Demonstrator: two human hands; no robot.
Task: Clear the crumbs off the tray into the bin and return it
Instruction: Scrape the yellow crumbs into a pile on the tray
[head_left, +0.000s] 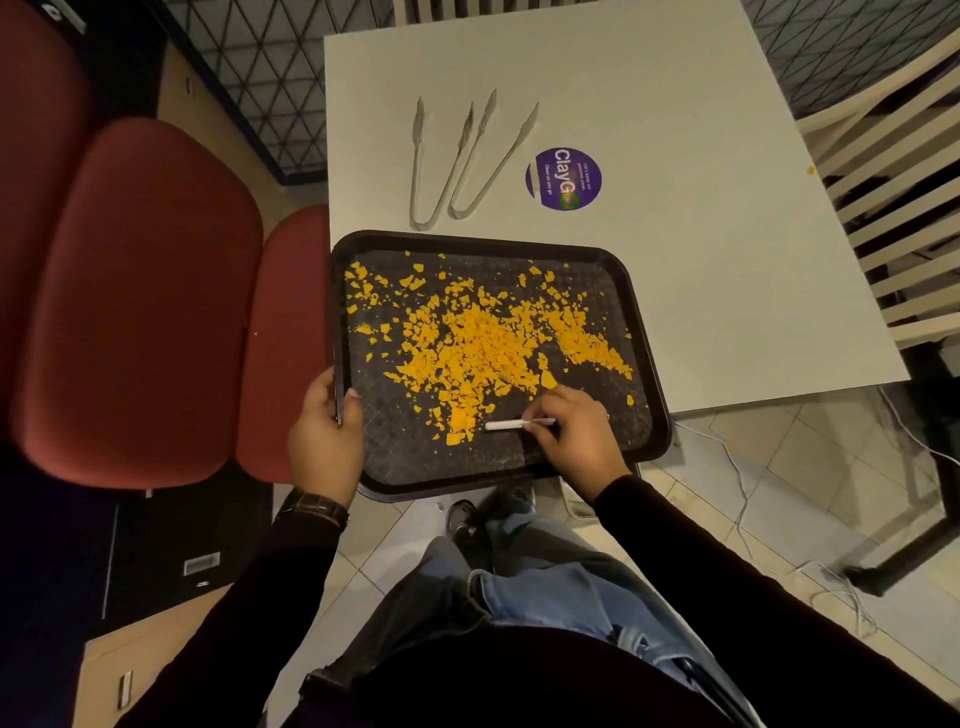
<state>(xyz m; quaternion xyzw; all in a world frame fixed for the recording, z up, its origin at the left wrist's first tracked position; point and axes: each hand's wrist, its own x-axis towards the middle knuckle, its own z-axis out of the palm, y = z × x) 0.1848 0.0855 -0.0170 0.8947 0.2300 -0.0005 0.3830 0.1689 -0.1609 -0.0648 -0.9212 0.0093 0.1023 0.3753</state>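
A dark brown tray juts past the near edge of the white table. Orange crumbs are scattered over it, thickest at its middle. My left hand grips the tray's left rim, thumb on top. My right hand is over the tray's near right part and pinches a small white stick-like scraper that lies flat on the tray just below the crumb pile. No bin is in view.
Two metal tongs lie on the table beyond the tray, next to a round purple sticker. Red padded seats stand at left, a slatted wooden chair at right. White cables trail on the tiled floor.
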